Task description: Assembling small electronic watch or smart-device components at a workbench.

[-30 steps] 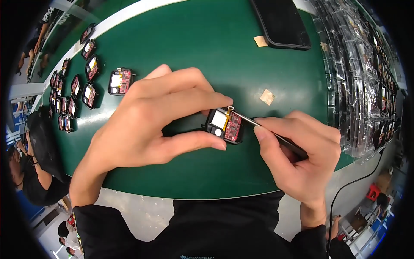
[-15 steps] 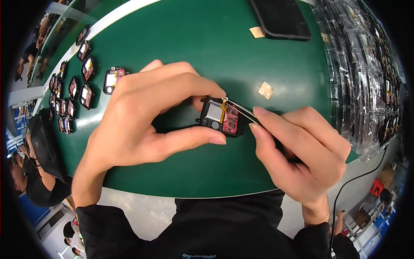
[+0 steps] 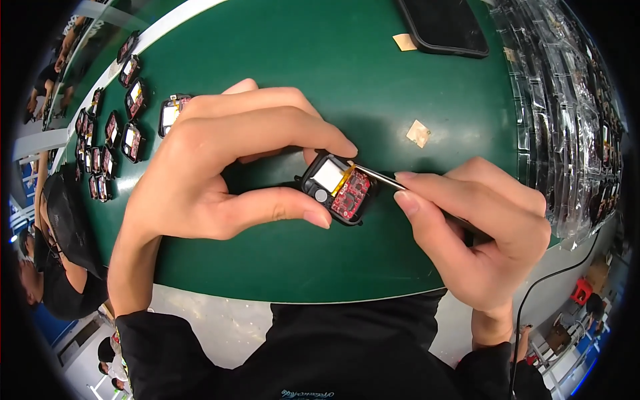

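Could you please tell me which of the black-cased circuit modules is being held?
The module in the left hand, at the tip of the metal tool; other modules on the table lie unheld.

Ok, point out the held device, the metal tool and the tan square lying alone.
Held device (image 3: 348,196), head view: red circuit board.
Metal tool (image 3: 381,178), head view: bare shaft.
Tan square (image 3: 418,134), head view: middle.

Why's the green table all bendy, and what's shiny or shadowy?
In the head view, the fisheye lens bends the edges of the green table; clear plastic packaging at right glints white; a shadow falls beneath the left hand.
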### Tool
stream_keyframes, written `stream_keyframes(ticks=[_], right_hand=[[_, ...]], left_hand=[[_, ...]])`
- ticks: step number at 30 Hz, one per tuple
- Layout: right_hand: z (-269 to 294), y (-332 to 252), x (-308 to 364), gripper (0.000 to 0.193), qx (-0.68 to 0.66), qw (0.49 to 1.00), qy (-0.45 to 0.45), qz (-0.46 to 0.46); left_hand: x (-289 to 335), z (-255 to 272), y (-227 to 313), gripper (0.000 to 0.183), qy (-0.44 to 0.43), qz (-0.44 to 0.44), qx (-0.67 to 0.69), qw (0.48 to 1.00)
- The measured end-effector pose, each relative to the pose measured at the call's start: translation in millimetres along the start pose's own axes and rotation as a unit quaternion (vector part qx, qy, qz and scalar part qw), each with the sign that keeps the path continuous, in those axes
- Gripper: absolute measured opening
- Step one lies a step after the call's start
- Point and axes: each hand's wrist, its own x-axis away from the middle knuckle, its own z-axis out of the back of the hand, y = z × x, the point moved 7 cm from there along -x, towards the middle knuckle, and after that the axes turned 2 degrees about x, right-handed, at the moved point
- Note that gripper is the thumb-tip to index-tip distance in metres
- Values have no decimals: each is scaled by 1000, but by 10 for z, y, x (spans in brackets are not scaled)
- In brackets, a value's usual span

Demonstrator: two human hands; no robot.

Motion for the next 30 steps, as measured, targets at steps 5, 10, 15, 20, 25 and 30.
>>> stream_keyframes(ticks=[5,10,15,20,25,30], right_hand=[[26,11,4,20,9,1000,-14,-19],[2,23,-5,19,8,1000,-24,-13],[3,30,12,20,11,999,-26,-27],[-12,45,5,20,-8,1000,-20,-19],[-5,18,8,19,-8,1000,-17,-17],[-35,25,-8,19,-5,999,-25,-21]], left_hand=[[-22,1,5,68,-12,-11,-4,1000],[-13,-8,4,66,-18,-7,17,1000],[-9,-23,4,68,-22,-3,21,1000],[-33,-15,18,68,-33,4,9,999],[-48,-23,48,64,-17,-20,21,999],[-39,-25,77,59,-39,-25,-9,999]])
